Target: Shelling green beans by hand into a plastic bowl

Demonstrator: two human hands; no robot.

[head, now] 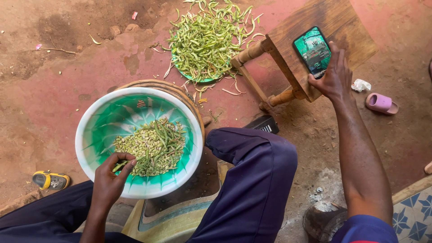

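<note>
Left hand (110, 177) — fingers pinched on a thin green bean pod (120, 165) inside the round green-and-white plastic basin (90, 130) of shelled beans. Right hand (332, 77) — fingers loosely spread, touching the dark lit smartphone (312, 50) lying on the small wooden stool (342, 22).

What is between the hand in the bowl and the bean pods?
Nothing visible: the left hand is already pinching a green pod inside the bowl, over the shelled beans.

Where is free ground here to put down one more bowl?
Bare ground lies left of the bowl, above the yellow sandal, and between the stool and the pink sandal. Crowded: the pod heap, and the stool top beside the phone.
</note>
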